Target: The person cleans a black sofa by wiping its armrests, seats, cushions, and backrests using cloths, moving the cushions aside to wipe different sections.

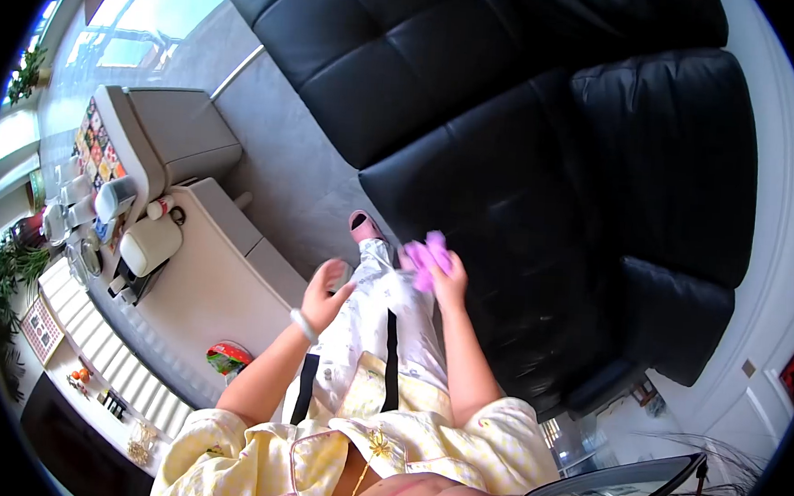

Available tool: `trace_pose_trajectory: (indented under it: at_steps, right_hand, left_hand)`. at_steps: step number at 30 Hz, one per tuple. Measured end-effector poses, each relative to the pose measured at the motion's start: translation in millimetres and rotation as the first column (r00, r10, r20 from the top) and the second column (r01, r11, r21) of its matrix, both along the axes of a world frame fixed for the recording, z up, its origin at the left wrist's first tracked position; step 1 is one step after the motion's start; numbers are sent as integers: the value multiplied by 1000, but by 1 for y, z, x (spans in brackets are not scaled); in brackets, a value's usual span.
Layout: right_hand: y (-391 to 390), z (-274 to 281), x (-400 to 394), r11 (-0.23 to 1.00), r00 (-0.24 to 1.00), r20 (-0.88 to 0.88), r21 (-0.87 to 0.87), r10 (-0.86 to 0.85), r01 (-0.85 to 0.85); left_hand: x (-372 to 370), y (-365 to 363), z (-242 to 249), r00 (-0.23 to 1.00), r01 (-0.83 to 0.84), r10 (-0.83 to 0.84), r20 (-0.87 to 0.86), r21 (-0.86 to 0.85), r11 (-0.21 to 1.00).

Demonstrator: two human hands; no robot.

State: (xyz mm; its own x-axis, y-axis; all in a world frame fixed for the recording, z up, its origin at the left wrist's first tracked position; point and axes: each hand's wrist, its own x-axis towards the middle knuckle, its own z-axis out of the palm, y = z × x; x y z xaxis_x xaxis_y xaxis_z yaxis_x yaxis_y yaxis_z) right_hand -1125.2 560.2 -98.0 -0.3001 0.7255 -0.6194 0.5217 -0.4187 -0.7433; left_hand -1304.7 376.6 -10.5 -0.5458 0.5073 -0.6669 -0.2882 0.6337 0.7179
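Above the white printed trousers (341, 345), at the centre of the scene, our right hand (452, 281) is closed on a bright purple, soft-looking crumpled bundle (428, 259). Our left hand (323, 293) is raised to the left of it, fingers apart, with no object visible in its grasp; motion blur hides the fingertips. The hands are apart.

Caution, drop hazard: we judge that one hand alone carries the bundle, gathered towards the fingers. If we loosen those fingers, a loose fold may slip out and fall to the grey floor (285, 141) or onto the black leather sofa (473, 194) at right. We cannot tell whether the pale blur beside the bundle is part of it.

Caution, snag hazard: two long black flat straps (391, 361) lie along the trousers beneath our hands. A low sweep could hook one and tug the bundle askew.

Caution, footing: the foot in the dusky pink slipper (362, 228) is close to the sofa edge; a step taken with our eyes on the hands could strike it. At left, a wide swing could hit the beige cabinet (223, 269).
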Motion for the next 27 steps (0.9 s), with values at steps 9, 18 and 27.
trace_pose_trajectory:
  at_steps: [9, 18, 27]
  right_hand:
    - [64, 121, -271, 803, 669, -607, -595, -429, -26]
    - [195, 52, -381, 574, 846, 477, 633, 239, -519]
    - [252, 69, -450, 999, 907, -421, 30, -5, 20]
  left_hand:
    - [-186, 143, 56, 821, -570, 520, 236, 389, 724]
    - [-370, 223, 19, 861, -495, 384, 334, 374, 784]
    - [-432, 291, -14, 945, -326, 291, 152, 339, 882]
